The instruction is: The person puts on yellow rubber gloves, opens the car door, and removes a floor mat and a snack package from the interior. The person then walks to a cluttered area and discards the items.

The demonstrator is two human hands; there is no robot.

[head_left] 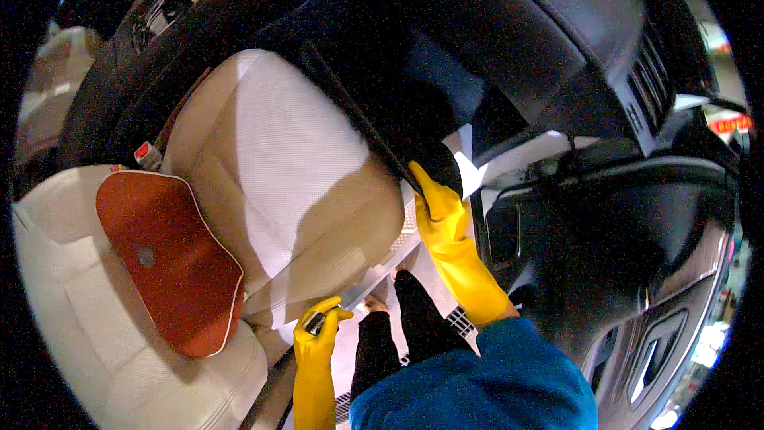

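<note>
both hands wear yellow rubber gloves. the right hand is closed about the near end of a long thin dark bar, its index finger stretched out along it; the bar runs along the front edge of a pale car seat cushion and away into the dark footwell. the left hand, lower and nearer the backrest, is curled round a small dark and silvery object beside the seat's near side; just what that object is, i cannot tell. light and shade split the cushion, bright on its middle, brownish toward the near edge. on its far side stands a seat-belt buckle with a red button. leftward, a rust-orange pillow with pale piping lies against the cream backrest. beyond the right hand are a black door and the dark dashboard with a slatted vent. below show the person's blue sleeve and black trousers
</note>
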